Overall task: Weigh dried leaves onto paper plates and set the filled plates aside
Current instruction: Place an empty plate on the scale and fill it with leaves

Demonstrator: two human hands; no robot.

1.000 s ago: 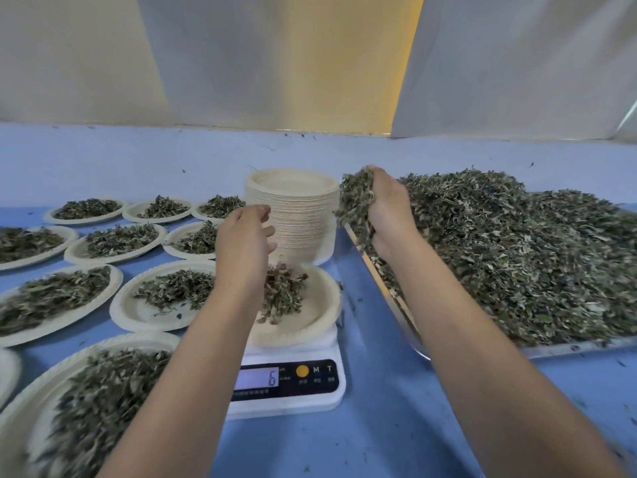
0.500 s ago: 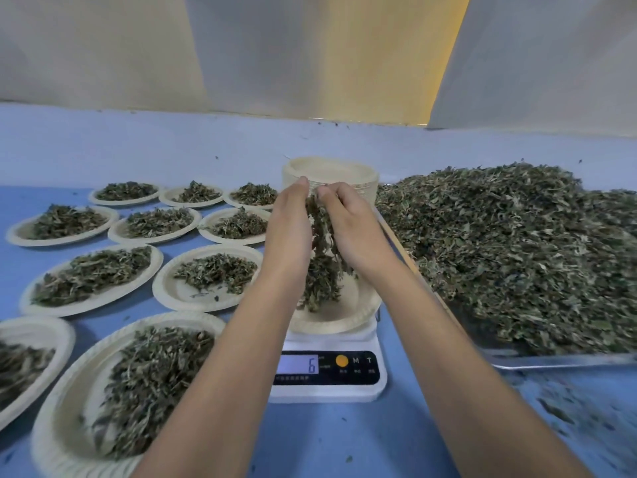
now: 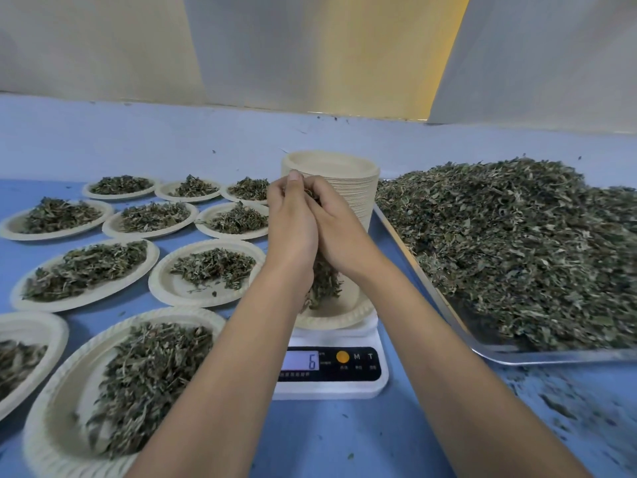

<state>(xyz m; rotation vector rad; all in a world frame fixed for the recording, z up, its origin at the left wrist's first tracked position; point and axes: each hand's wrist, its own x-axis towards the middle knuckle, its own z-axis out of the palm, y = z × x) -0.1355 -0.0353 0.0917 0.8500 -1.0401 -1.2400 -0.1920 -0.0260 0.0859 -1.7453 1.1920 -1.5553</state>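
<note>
**Both hands cupped round a leaf clump over the scale plate**

L hand (image 3: 293, 222) & R hand (image 3: 339, 229) are pressed together, fingers curled round a leaf clump (image 3: 324, 284). The clump is dry, crinkled grey-green bits w/ thin stems. It hangs out below the palms, down into the paper plate (image 3: 358, 313). Can't tell where held leaves end & lying ones begin.

The plate is cream, matte & round w/ a crimped rim. It sits on a white plastic scale (image 3: 331, 370), approx. mid-worktop toward the near edge. The scale's glossy black panel has a round orange button, and its lit display reads 6. The L forearm covers the plate's left part & the scale's left corner.

Toward the far edge, just behind the hands, stands a tall plate stack (image 3: 358, 194) w/ finely ribbed sides. The hands hide its lower left.

The worktop's right side holds a shiny metal tray (image 3: 537, 357) w/ a rounded corner, heaped w/ loose leaves (image 3: 510, 243). Crumbs lie scattered on the smooth blue worktop (image 3: 344, 439) by the tray's near corner.

On the left side, ten filled plates (image 3: 172, 291) lie in rows from the far edge to the near-left corner. One at the left is cut by the frame.
</note>
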